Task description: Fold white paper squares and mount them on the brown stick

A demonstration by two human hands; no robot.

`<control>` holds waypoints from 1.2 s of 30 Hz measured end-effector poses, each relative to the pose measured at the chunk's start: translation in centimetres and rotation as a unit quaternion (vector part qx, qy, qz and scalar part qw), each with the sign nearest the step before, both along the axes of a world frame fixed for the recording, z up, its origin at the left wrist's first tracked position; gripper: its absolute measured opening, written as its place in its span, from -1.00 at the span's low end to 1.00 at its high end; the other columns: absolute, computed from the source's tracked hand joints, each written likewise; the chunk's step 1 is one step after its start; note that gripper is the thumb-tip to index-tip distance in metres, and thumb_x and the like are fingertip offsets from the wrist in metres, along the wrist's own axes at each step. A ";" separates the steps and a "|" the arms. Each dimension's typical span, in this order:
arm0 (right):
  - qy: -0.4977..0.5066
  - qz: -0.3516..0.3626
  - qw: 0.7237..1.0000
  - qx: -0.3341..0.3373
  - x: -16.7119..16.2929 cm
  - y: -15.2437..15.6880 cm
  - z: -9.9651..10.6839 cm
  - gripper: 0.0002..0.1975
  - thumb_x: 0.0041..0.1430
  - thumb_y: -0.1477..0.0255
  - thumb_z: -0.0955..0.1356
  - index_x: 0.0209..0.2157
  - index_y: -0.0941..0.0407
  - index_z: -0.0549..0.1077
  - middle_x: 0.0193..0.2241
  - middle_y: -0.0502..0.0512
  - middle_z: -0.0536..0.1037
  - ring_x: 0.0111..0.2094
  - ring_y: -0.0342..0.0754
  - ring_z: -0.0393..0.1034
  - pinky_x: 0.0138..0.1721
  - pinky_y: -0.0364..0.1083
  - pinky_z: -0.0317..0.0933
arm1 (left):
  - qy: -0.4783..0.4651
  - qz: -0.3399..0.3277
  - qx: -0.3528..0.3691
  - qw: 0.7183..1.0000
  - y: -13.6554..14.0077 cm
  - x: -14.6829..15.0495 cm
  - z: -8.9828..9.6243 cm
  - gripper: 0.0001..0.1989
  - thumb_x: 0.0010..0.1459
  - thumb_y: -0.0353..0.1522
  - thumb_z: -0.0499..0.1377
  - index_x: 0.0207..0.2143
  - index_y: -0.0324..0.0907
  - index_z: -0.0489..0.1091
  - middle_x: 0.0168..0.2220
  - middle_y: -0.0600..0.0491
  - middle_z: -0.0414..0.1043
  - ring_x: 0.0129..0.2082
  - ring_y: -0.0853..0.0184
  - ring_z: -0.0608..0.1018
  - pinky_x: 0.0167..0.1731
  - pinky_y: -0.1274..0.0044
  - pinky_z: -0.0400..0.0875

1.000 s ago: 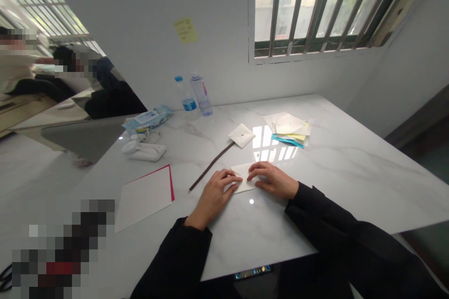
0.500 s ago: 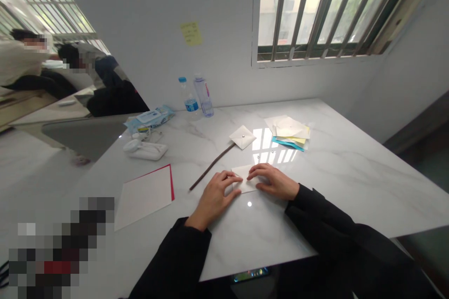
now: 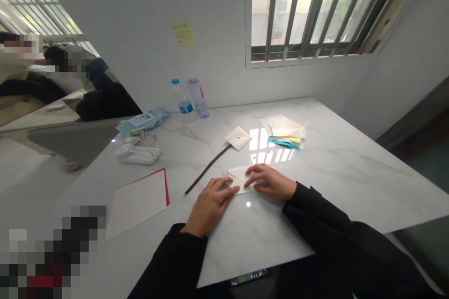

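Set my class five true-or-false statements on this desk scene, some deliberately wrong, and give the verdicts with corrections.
1. The left hand and the right hand both touch the folded paper. True.
2. The yellow note lies flat on the table. False: it is on the wall, above the bottles.
3. The blue-capped bottle is left of the taller clear bottle in the picture. True.
4. The red sheet covers the white sheet. False: the white sheet lies on top, with red showing along its edges.
5. The right hand holds the brown stick. False: the stick lies on the table beyond the left hand, untouched.
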State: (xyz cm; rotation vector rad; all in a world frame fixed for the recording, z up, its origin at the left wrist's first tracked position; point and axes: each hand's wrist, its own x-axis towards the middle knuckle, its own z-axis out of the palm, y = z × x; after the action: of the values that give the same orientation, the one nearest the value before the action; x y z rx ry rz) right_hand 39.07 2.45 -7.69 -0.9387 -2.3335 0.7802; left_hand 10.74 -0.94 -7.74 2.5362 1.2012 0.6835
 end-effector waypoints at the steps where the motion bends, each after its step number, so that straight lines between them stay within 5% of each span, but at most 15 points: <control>1: -0.001 0.001 1.000 0.004 0.0 0.1 0.0 -0.56 0.21 0.70 0.41 -0.03 -0.04 0.70 0.15 0.14 0.54 0.21 0.11 0.40 0.32 0.23 0.27 | 0.019 -0.003 0.007 1.000 -0.3 -0.1 -0.1 -0.67 0.51 -0.31 0.10 0.15 0.12 0.59 0.21 0.01 0.53 0.17 0.13 0.50 0.19 0.21 0.49; 6: -0.001 0.012 0.999 0.031 0.0 -0.7 0.0 -0.62 0.22 0.64 0.42 -0.03 -0.02 0.69 0.13 0.17 0.55 0.21 0.11 0.41 0.31 0.21 0.28 | 0.136 -0.040 0.040 0.989 -3.4 -1.0 0.1 -0.39 0.50 -0.11 0.09 0.51 -0.01 0.17 0.47 0.00 0.26 0.48 -0.01 0.24 0.40 0.10 0.23; 9: -0.018 0.018 0.998 0.051 0.0 -4.1 -0.1 -0.71 0.23 0.38 0.51 0.00 -0.01 0.66 0.17 0.22 0.53 0.27 0.23 0.39 0.35 0.35 0.19 | 0.185 -0.062 0.053 0.979 -6.9 -1.3 1.0 -0.16 0.44 0.06 0.09 0.58 -0.06 -0.09 0.52 -0.02 0.15 0.51 -0.03 0.18 0.43 0.08 0.13; 11: -0.034 0.010 0.998 0.050 0.0 -7.6 -0.4 -0.52 0.20 0.17 0.54 0.13 -0.03 0.58 0.28 0.25 0.47 0.36 0.34 0.30 0.41 0.47 0.03 | 0.199 -0.065 0.071 0.975 -9.5 -1.5 1.4 -0.10 0.42 0.09 0.09 0.59 -0.07 -0.17 0.53 -0.03 0.11 0.51 -0.01 0.19 0.43 0.12 0.12; 16: -0.039 -0.032 0.993 0.111 -0.1 -15.8 -2.3 -0.20 0.06 -0.04 0.56 0.30 -0.11 0.45 0.37 0.25 0.42 0.41 0.43 0.25 0.45 0.46 0.03 | 0.203 -0.067 0.145 0.966 -14.5 -2.5 0.3 -0.16 0.36 0.11 0.13 0.55 0.03 0.06 0.46 0.02 0.27 0.43 -0.03 0.35 0.33 0.16 0.33; 21: -0.007 -0.102 0.968 0.229 -1.9 -18.7 -4.1 -0.59 0.30 0.47 0.42 0.13 -0.16 0.54 0.08 0.18 0.67 0.19 0.27 0.53 0.21 0.32 0.45 | 0.185 -0.051 0.215 0.958 -15.7 -3.1 -1.9 -0.50 0.38 -0.17 0.22 0.33 0.01 0.44 0.29 0.08 0.52 0.28 0.05 0.53 0.26 0.26 0.46; 25: 0.012 -0.111 0.964 0.243 -3.4 -18.8 -3.2 -0.73 0.38 0.50 0.36 0.00 -0.10 0.57 -0.20 0.14 0.71 -0.06 0.16 0.63 0.15 0.24 0.51 | 0.124 -0.024 0.146 0.981 -14.9 -1.3 -1.6 -0.66 0.38 -0.23 0.22 0.17 0.05 0.54 0.18 0.02 0.61 0.26 0.06 0.56 0.25 0.27 0.52; 29: 0.012 -0.087 0.971 0.222 -3.7 -17.7 -0.7 -0.78 0.42 0.51 0.34 -0.06 -0.06 0.58 -0.35 0.06 0.67 -0.23 0.07 0.62 0.15 0.15 0.49 | 0.085 -0.058 0.079 0.992 -13.5 1.2 -0.3 -0.31 0.38 -0.22 0.23 0.49 -0.08 0.19 0.40 -0.11 0.36 0.41 -0.02 0.41 0.32 0.17 0.44; 31: 0.019 -0.080 0.974 0.212 -3.3 -16.4 1.2 -0.76 0.43 0.52 0.33 -0.02 -0.05 0.57 -0.29 0.09 0.69 -0.19 0.08 0.61 0.15 0.14 0.45 | 0.033 -0.069 0.009 0.997 -12.4 2.1 0.6 -0.31 0.41 -0.28 0.21 0.52 -0.03 0.13 0.41 -0.05 0.36 0.39 0.06 0.43 0.32 0.22 0.45; 36: 0.072 -0.055 0.984 0.156 -1.7 -8.6 6.3 -0.83 0.42 0.41 0.41 -0.02 -0.05 0.61 -0.22 0.06 0.68 -0.12 0.04 0.57 0.02 0.06 0.43 | -0.161 -0.042 -0.217 0.962 -6.1 3.4 3.7 -0.64 0.50 -0.29 0.06 0.19 0.00 0.56 0.13 0.00 0.64 0.15 0.08 0.64 0.23 0.17 0.53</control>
State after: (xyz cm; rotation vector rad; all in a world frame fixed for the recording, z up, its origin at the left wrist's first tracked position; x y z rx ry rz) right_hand 37.34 -6.15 -1.42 -0.8353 -2.1748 0.4078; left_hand 14.11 -7.08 -4.06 2.0103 0.9937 0.6907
